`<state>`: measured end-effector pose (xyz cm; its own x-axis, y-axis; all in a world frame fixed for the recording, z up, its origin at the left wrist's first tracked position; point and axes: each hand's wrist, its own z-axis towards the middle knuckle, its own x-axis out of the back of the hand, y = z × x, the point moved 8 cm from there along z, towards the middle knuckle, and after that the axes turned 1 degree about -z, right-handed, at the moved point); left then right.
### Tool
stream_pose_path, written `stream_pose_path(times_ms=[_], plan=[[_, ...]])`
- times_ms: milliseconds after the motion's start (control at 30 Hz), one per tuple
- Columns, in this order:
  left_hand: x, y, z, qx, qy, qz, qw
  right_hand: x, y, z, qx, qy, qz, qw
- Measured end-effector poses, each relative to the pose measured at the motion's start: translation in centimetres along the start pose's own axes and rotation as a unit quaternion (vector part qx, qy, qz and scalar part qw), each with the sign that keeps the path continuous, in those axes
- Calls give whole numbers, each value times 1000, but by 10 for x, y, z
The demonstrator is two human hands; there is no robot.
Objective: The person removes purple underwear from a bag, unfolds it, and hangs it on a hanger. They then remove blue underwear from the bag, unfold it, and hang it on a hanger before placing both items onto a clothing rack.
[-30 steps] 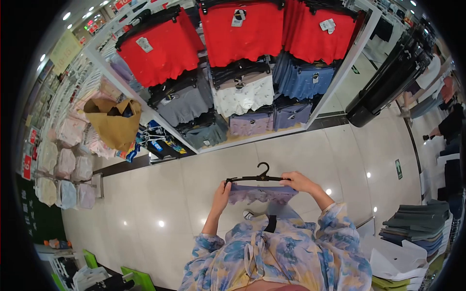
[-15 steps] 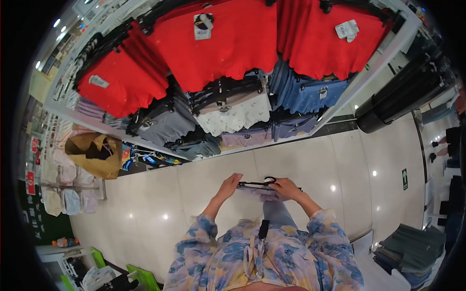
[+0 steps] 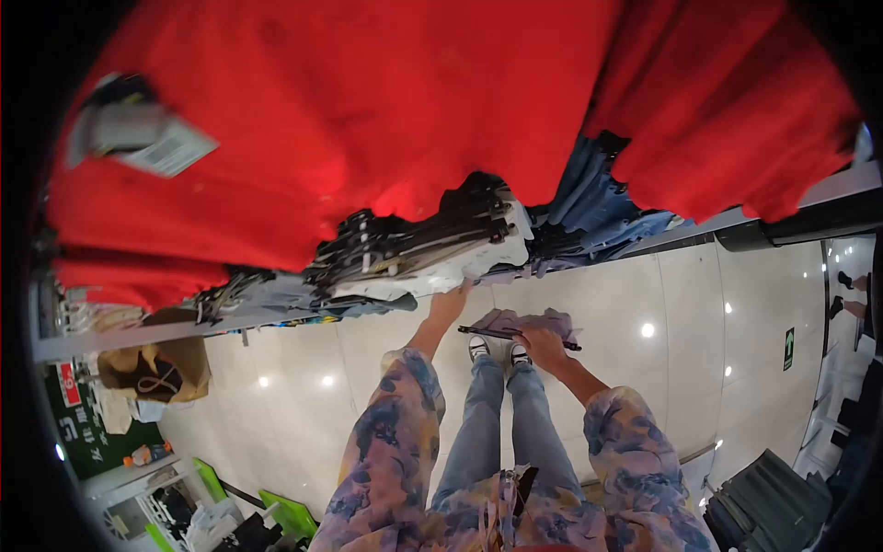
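Note:
My right hand (image 3: 544,348) is closed around a black clip hanger (image 3: 479,331), with a light purple garment (image 3: 557,319) hanging from it low over the floor. The hanger lies nearly level in front of my shoes. My left hand (image 3: 449,304) has its fingertips up at the lower edge of the white garments (image 3: 448,270) on the rack; its fingers are partly hidden there. Black hangers (image 3: 405,241) stand packed in a row above the white cloth. More light purple garments (image 3: 517,272) hang just right of my left hand.
Red garments (image 3: 414,101) fill the upper view, close to me. Blue garments (image 3: 598,216) hang right of the white ones. A brown paper bag (image 3: 164,368) stands at left. Folded dark green clothes (image 3: 773,501) lie at lower right. A person's legs (image 3: 854,296) show at far right.
I have come closer to the rack and the red garments loom larger. My left hand has let go of the hanger and reached up to the rack; my right hand keeps hold of it.

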<state>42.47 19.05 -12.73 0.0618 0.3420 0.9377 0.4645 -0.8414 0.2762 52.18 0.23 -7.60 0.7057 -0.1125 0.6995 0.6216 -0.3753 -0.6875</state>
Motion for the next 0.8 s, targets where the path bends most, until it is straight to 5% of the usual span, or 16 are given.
stream_pose_path(times_ms=[67,100,133,200,333,367,533,633,800], plan=[[10,-24,15,141,-26,-19,989,-19,14,20,-30,-36,-5,999],[20,-34,23,151,70,-120,979,-25,18,27,-36,-37,-2,999],[8,-41,29,150,64,-119,979,-30,20,34,-37,-32,0,999],[26,-45,31,47,272,-201,940,-37,20,51,-36,-26,4,999],[-28,-82,50,94,142,-135,976,-31,12,80,-9,33,21,999],[5,-48,37,-81,295,149,940,-29,10,89,-5,47,14,999],[26,-41,14,-57,247,126,959,-41,6,127,-32,-15,-39,999],[43,-42,5,-43,216,117,968,-74,17,143,135,158,-96,973],[36,-50,-4,-19,168,90,982,-71,18,153,133,84,-174,972]])
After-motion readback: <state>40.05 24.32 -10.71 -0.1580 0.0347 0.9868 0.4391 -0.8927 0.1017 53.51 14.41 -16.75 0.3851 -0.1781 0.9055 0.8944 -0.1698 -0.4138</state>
